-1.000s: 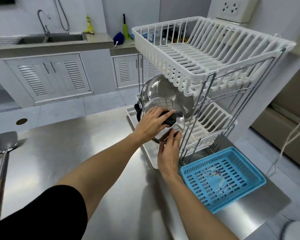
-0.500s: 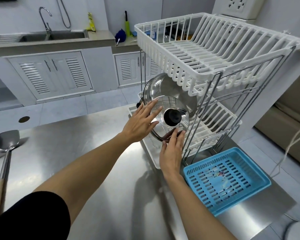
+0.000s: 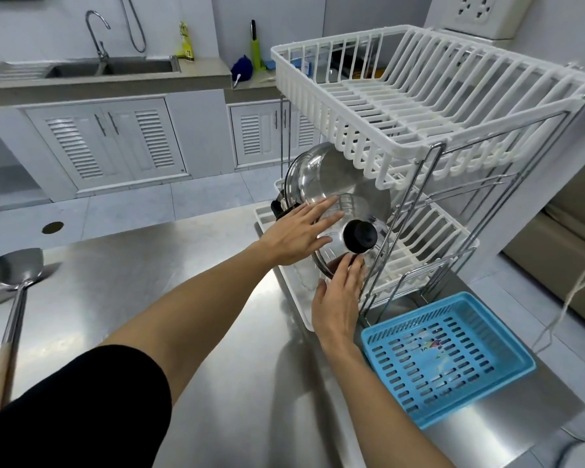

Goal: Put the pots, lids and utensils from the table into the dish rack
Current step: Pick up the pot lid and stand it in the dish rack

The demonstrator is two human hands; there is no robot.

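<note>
A glass lid with a black knob [image 3: 360,236] stands on edge in the lower tier [image 3: 429,241] of the white two-tier dish rack. Behind it a steel pot [image 3: 335,173] lies on its side in the same tier. My left hand [image 3: 294,234] is flat with fingers spread against the lid's left side. My right hand [image 3: 338,298] is below the lid, fingertips touching its lower rim. A steel spatula with a wooden handle [image 3: 14,275] lies on the steel table [image 3: 149,282] at far left.
The rack's upper tier [image 3: 419,106] holds nothing and overhangs the pot. A blue plastic basket [image 3: 446,352] sits on the table right of my right hand. Another metal item's edge shows at the far left. Kitchen counter and sink [image 3: 108,67] stand beyond the table.
My left hand has let go of the lid's knob and slid to the lid's left side with fingers spread. The lid now stands in the lower tier. My right hand stays at its lower rim.
</note>
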